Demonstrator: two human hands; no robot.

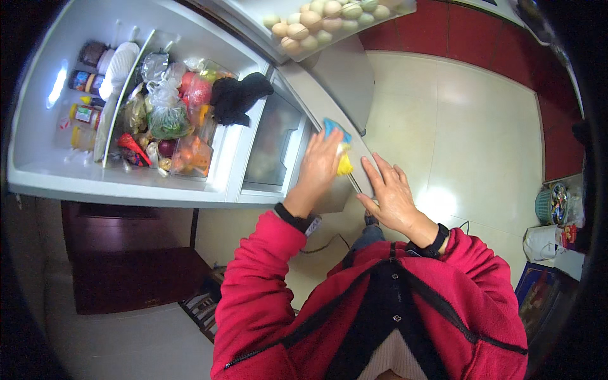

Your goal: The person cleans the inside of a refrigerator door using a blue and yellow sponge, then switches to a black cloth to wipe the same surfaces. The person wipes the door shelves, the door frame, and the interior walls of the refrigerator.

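Observation:
A blue and yellow cloth (pixel 345 163) lies under my left hand (pixel 321 159), which presses it against the top edge of an open lower refrigerator door (pixel 316 92). Fingers spread, my right hand (pixel 390 192) rests on the same door's edge, a little to the right of the cloth. Left of the hands, the open refrigerator shows a freezer drawer (pixel 271 142) and, above it, a compartment filled with bagged vegetables (pixel 168 116). A black cloth or glove (pixel 240 97) lies at that compartment's front edge.
Eggs (pixel 311 20) fill a clear bin on the upper door. Jars (pixel 85 116) stand on a refrigerator shelf. Red cabinets (pixel 422 28) line the far side. At the right are a teal basket (pixel 551 204) and a white bag (pixel 541 244). A dark wooden piece of furniture (pixel 137 280) stands lower left.

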